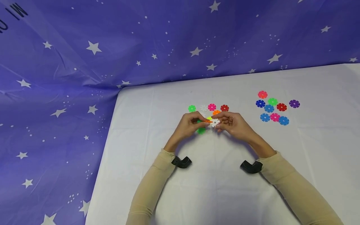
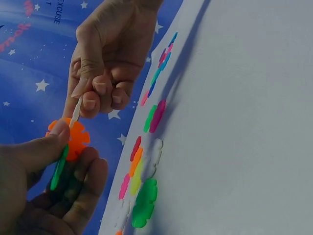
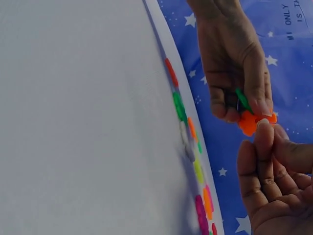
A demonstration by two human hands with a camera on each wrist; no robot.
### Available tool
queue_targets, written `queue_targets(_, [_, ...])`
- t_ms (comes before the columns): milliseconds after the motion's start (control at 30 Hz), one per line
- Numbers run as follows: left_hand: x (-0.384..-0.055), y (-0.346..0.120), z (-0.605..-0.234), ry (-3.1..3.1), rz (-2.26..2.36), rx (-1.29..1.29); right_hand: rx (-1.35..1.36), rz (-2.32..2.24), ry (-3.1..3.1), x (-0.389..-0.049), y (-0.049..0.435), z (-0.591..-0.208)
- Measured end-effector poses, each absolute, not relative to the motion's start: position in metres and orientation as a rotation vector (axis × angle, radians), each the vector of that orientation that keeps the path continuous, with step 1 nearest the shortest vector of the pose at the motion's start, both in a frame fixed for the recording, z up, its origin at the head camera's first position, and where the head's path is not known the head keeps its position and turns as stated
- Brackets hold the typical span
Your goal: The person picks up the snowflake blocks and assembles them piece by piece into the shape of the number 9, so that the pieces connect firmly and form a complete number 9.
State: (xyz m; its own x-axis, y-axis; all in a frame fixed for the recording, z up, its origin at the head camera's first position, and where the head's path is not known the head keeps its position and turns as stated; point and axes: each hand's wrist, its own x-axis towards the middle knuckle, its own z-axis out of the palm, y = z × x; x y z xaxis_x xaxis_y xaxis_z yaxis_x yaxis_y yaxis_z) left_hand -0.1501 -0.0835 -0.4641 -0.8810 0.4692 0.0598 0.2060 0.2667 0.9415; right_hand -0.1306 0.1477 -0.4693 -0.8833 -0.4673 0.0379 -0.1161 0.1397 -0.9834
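Both hands meet above the table in the head view. My left hand (image 1: pixel 187 125) pinches an orange notched plastic disc (image 2: pixel 79 140) between thumb and fingers. A green notched disc (image 2: pixel 59 169) is joined to it at an angle, on the palm side. From the other side my right hand (image 1: pixel 237 126) pinches a white notched disc (image 1: pixel 215 122) by its edge. In the left wrist view the white disc stands edge-on, its lower end right at the orange disc's rim. The right fingertips cover part of the white disc in the right wrist view.
Behind the hands, loose notched discs lie on the white tablecloth (image 1: pixel 197 193), among them a green (image 1: pixel 192 108), a pink (image 1: pixel 212 107) and a red one (image 1: pixel 224 107). Another group with a purple disc (image 1: pixel 294 103) spreads to the right. A blue starry cloth (image 1: pixel 174 40) hangs behind.
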Motion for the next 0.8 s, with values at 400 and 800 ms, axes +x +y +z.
queue_targets(400, [-0.143,-0.09,-0.427,2.236,1.581,0.542,-0.73,-1.53,2.466,-0.144,0.174,-0.474])
queue_targets(800, [-0.158,-0.1,-0.456,2.268,1.498,0.7,-0.795,-0.961,2.672,-0.149,0.183,-0.481])
